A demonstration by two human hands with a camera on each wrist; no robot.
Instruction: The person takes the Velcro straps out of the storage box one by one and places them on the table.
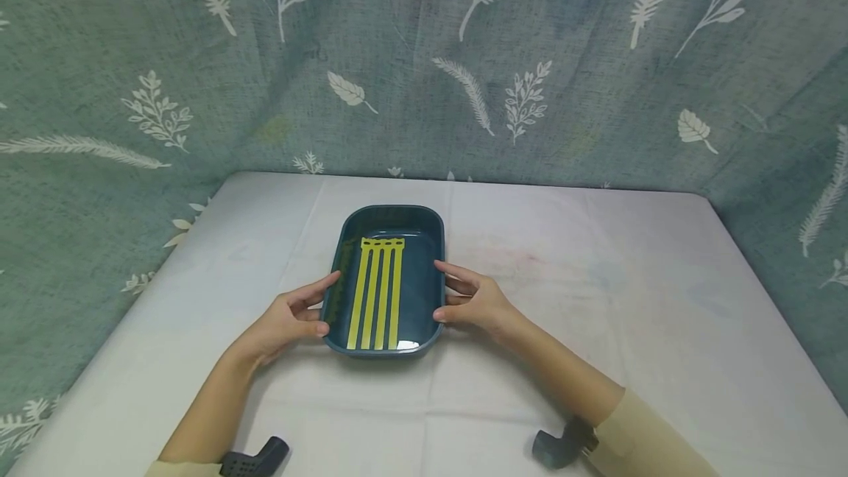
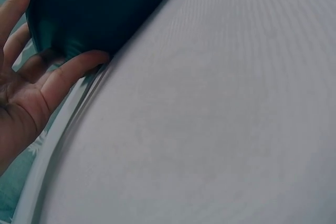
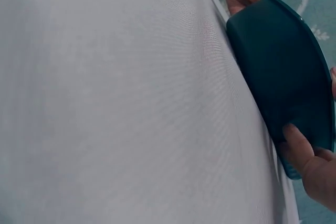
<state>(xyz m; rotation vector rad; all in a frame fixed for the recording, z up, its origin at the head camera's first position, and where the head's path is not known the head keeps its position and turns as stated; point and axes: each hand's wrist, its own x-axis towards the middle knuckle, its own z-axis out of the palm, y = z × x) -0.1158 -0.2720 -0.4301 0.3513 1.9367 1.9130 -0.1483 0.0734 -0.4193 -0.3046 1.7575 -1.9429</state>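
A dark teal rectangular tray [image 1: 422, 285] with rounded corners and raised walls is at the middle of the white-covered table. Inside it lie several flat yellow-green strips [image 1: 374, 293], side by side and joined at the far end by a band with small oval holes. My left hand [image 1: 285, 321] grips the tray's left wall, fingertips and thumb at the rim. On the opposite side my right hand [image 1: 482, 305] holds the right wall, fingers spread along it. Both wrist views show the tray's outer wall [image 2: 105, 11] with fingers against it; the strips are hidden there.
A white cloth covers the table [image 1: 596, 300], with a few faint stains right of the tray. Behind and beside it hangs a grey-green curtain [image 1: 397, 57] with white leaf prints. Dark wrist devices [image 1: 559, 449] are worn on both forearms, at the beige sleeves [image 1: 645, 436].
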